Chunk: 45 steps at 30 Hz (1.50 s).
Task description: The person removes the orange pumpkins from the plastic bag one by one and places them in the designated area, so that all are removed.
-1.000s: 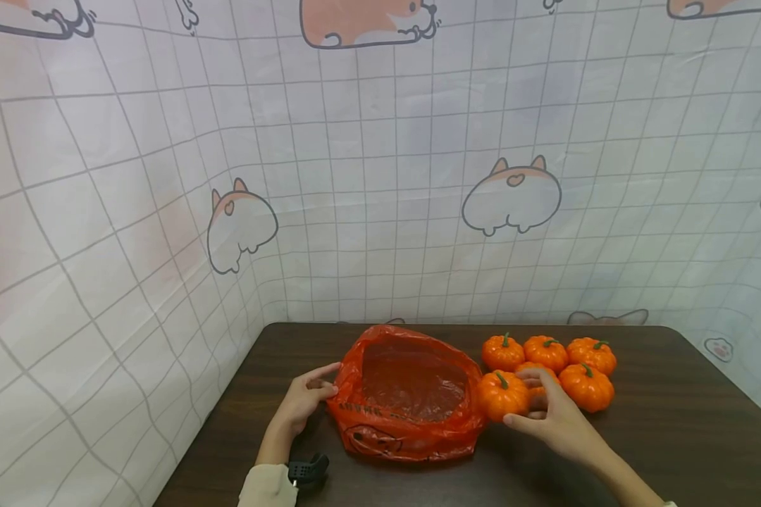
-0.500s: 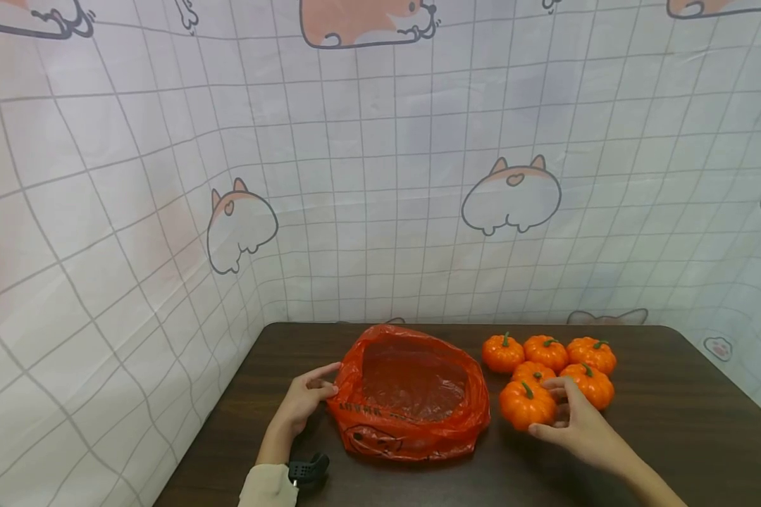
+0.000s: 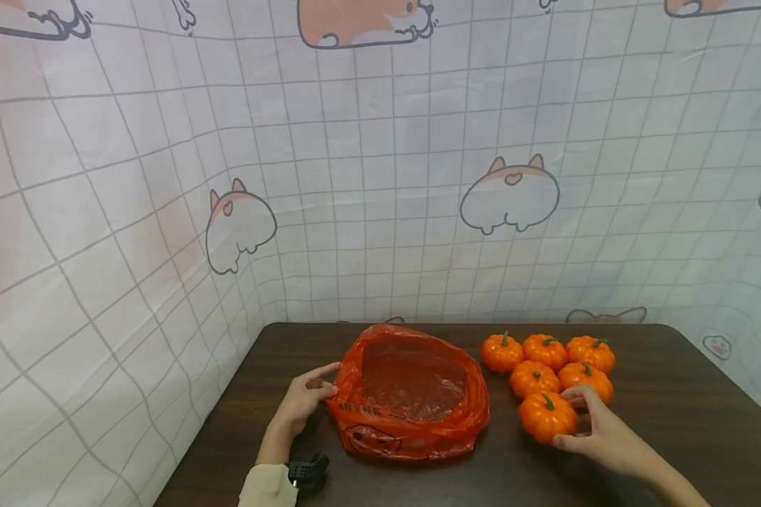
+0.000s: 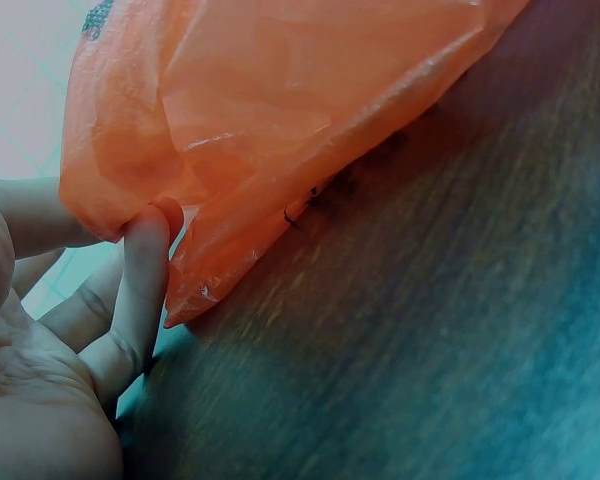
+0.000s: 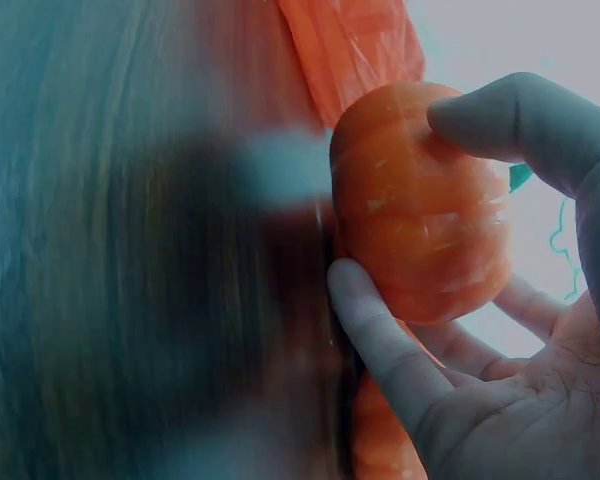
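A red plastic bag (image 3: 412,440) with dark printing sits on the table, its wide mouth propped up. My left hand (image 3: 300,403) pinches the bag's left edge; in the left wrist view the thumb and a finger hold a fold of the thin film (image 4: 130,190). To the right of the bag, my right hand (image 3: 599,431) grips a small orange pumpkin (image 3: 548,420) with a green stem. The right wrist view shows the thumb on one side of this pumpkin (image 5: 410,210) and fingers on the other. Behind it, several like pumpkins (image 3: 534,380) stand grouped on the table.
The dark wood-grain table (image 3: 444,486) reaches back to a white gridded cloth (image 3: 380,232) printed with cartoon dogs, which also hangs along the left side. A black band (image 3: 311,470) is worn at my left wrist, by a cream sleeve (image 3: 268,486).
My right hand has drawn the pumpkin away from the bag's right edge, rightward and nearer to me, in front of the group. The left hand and bag have barely moved.
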### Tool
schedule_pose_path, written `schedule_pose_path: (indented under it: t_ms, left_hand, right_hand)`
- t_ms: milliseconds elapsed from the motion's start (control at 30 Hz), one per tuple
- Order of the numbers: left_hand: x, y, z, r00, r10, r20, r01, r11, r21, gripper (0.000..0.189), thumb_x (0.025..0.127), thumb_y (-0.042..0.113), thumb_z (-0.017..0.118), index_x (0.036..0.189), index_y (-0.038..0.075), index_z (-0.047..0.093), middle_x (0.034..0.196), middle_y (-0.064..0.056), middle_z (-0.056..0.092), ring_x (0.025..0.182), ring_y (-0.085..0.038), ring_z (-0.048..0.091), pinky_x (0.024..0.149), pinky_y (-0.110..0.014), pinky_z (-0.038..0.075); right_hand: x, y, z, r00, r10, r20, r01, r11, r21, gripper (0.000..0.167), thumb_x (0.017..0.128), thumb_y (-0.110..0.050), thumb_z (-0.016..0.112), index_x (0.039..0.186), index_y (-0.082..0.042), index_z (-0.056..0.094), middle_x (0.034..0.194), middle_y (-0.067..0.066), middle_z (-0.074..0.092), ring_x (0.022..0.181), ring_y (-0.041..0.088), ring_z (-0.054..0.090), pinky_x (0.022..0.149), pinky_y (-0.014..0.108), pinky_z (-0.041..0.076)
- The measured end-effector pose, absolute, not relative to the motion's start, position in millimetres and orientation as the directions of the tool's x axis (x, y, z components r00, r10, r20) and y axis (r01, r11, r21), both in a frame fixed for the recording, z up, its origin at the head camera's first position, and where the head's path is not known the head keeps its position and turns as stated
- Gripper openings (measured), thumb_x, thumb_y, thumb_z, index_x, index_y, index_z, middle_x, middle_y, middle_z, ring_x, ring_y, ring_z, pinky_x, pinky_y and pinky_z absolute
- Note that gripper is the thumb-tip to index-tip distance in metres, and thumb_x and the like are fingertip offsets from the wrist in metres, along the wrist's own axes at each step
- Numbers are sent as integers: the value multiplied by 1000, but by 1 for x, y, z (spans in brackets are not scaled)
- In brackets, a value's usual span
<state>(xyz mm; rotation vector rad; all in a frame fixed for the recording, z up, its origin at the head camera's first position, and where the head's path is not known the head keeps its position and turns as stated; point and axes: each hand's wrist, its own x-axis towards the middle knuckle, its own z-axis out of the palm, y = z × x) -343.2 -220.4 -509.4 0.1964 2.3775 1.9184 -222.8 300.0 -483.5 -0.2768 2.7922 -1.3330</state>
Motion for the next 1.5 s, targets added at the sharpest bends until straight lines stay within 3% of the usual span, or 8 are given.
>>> schedule_pose_path:
  t_ms: [167, 367, 667, 1000, 1500]
  left_hand:
    - [-343, -221, -509, -989, 150, 12, 44, 207, 977, 48, 98, 6, 65, 145, 10, 59, 99, -12, 72, 88, -17, 67, 79, -31, 53]
    - [-344, -220, -510, -990, 139, 7, 35, 202, 979, 47, 97, 5, 65, 144, 11, 60, 97, -11, 72, 88, -18, 67, 79, -31, 53]
    - [-346, -220, -512, -991, 134, 13, 40, 202, 979, 47, 97, 4, 64, 143, 12, 61, 96, -8, 72, 89, -19, 67, 79, -32, 53]
    - [-346, -219, -511, -991, 134, 11, 37, 199, 979, 46, 97, 5, 65, 143, 12, 62, 95, -8, 72, 89, -18, 66, 80, -31, 53]
    - [-345, -219, -512, -992, 128, 20, 46, 200, 979, 46, 96, 5, 66, 142, 11, 63, 96, -8, 72, 89, -18, 67, 80, -30, 53]
  right_hand:
    - [-221, 309, -483, -982, -184, 50, -161, 656, -737, 67, 90, -24, 77, 136, 0, 35, 135, 32, 48, 112, 38, 60, 81, 38, 52]
    - [-222, 320, -484, -979, -191, 72, -186, 692, -698, 65, 89, -27, 79, 135, 1, 41, 134, 26, 53, 107, 29, 62, 78, 30, 52]
    - [-221, 332, -485, -982, -185, 49, -166, 697, -697, 68, 89, -29, 79, 135, 2, 41, 134, 28, 53, 107, 31, 64, 75, 27, 52]
    - [-222, 341, -483, -988, -152, 15, -124, 745, -656, 69, 90, -31, 78, 135, 3, 37, 132, 33, 52, 117, 48, 59, 83, 54, 55]
    - [-224, 343, -483, -988, -152, 12, -124, 759, -639, 68, 93, -30, 75, 135, 7, 35, 133, 36, 50, 120, 53, 55, 85, 54, 54]
